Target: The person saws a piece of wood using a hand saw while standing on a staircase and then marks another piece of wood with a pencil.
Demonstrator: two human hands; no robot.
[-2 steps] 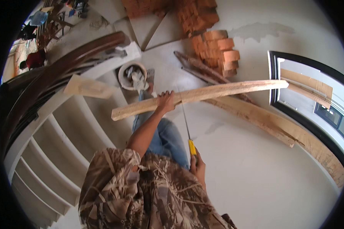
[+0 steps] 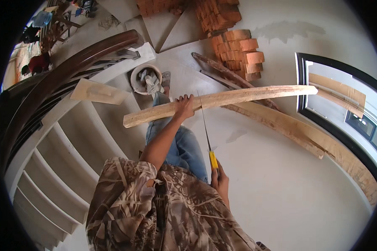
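Observation:
A long squared timber lies crosswise in front of me, its near left end over the stairs. My left hand is closed over it left of its middle, fingers over the far edge. My right hand grips a handsaw by its yellow and dark handle. The thin saw blade runs away from me and crosses the timber just right of my left hand. Its tip shows a little past the far edge. My jeans-clad leg shows beneath the timber; what supports the timber is hidden.
Curved stairs drop away at left beside a dark handrail. A loose board lies at the stair edge, near a bucket of scraps. Bricks are stacked ahead. Planks lie by the window.
The saw blade now shows across the timber with its tip beyond the far edge, where before it was seen only up to the near side. My left hand keeps its grip.

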